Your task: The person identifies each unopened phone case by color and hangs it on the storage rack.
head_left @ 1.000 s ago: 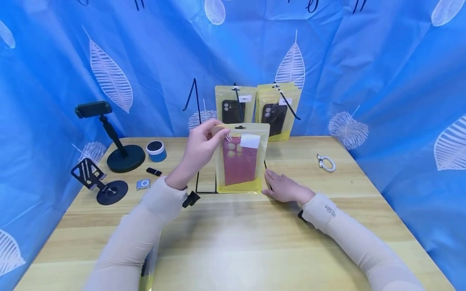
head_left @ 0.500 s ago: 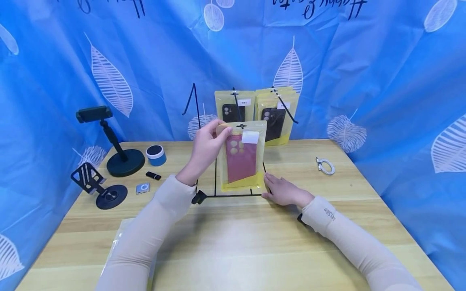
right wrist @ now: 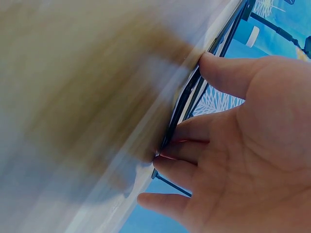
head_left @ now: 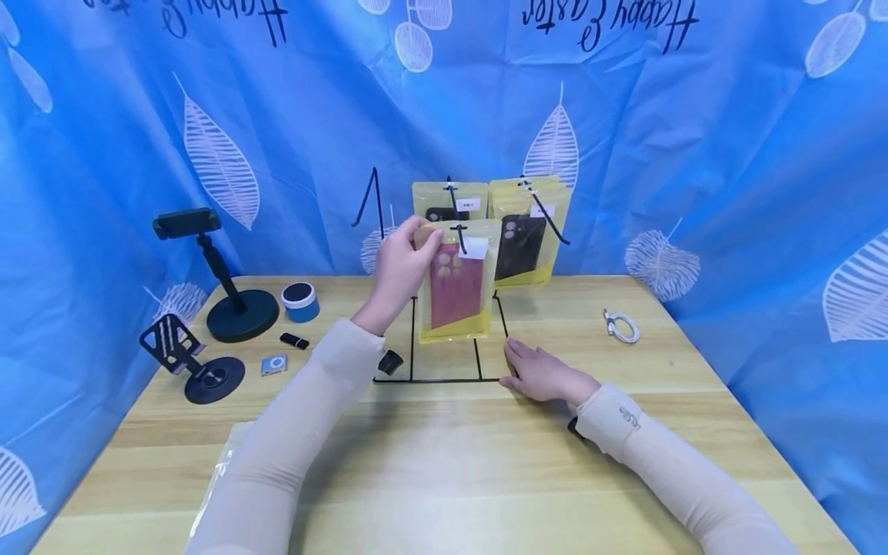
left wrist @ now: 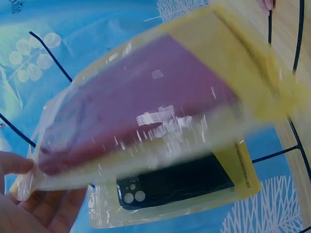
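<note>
My left hand (head_left: 402, 266) pinches the top left corner of a clear and yellow pouch holding a pink phone case (head_left: 456, 287). The tip of the middle hook (head_left: 462, 242) on a black wire rack (head_left: 444, 380) shows in front of the pouch, through its hanging hole. In the left wrist view, this pouch (left wrist: 136, 97) is tilted and blurred, with a black case (left wrist: 175, 182) in a pouch behind it. Low at the rack's front right corner, my right hand (head_left: 544, 373) rests with fingertips and thumb at the base rod (right wrist: 182, 99).
Several pouches with black cases (head_left: 522, 247) hang on the right hook; the left hook (head_left: 364, 196) is bare. On the left stand two phone stands (head_left: 239, 316) (head_left: 215, 379), a blue jar (head_left: 301, 304) and small gadgets (head_left: 274, 364). A white cable (head_left: 623, 327) lies right.
The left hand has carried the pink case's pouch back toward the rack, and the middle hook's tip now comes through its hole. The right hand has stayed at the base.
</note>
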Demonstrator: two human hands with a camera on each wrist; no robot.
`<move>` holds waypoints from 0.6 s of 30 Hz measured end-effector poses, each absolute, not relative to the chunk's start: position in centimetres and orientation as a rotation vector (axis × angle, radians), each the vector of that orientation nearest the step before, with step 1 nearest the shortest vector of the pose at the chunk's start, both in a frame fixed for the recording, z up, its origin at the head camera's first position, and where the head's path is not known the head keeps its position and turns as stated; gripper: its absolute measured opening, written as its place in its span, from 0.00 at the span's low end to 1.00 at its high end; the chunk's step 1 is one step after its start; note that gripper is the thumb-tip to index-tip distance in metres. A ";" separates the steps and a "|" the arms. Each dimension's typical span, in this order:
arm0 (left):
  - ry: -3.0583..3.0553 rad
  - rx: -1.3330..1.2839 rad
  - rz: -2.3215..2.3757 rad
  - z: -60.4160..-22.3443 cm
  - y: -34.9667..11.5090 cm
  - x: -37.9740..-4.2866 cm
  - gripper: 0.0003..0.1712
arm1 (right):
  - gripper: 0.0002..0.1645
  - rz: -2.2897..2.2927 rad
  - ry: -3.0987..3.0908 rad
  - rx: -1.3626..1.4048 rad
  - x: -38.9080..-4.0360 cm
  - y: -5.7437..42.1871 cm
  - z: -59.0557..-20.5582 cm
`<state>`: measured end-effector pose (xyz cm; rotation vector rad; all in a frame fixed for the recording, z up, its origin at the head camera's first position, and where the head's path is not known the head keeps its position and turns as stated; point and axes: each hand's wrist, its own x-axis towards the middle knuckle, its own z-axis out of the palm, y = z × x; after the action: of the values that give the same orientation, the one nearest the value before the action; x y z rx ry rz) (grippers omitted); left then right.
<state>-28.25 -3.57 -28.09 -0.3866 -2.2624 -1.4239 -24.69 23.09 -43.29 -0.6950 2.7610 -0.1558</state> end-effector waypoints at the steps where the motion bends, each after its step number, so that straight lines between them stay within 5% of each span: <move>1: -2.271 -0.356 -1.426 -28.0 -3.5 -28.5 0.13 | 0.45 -0.157 2.759 -0.696 -24.6 23.1 -43.4; 18: -2.272 -0.191 -1.520 -27.3 -2.9 -32.8 0.17 | 0.44 -0.171 2.751 -0.678 -24.3 23.0 -43.1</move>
<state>-32.81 -2.89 -27.26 -0.1906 -2.2721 -1.5198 -24.28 23.02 -43.07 -0.6775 2.7512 -0.1707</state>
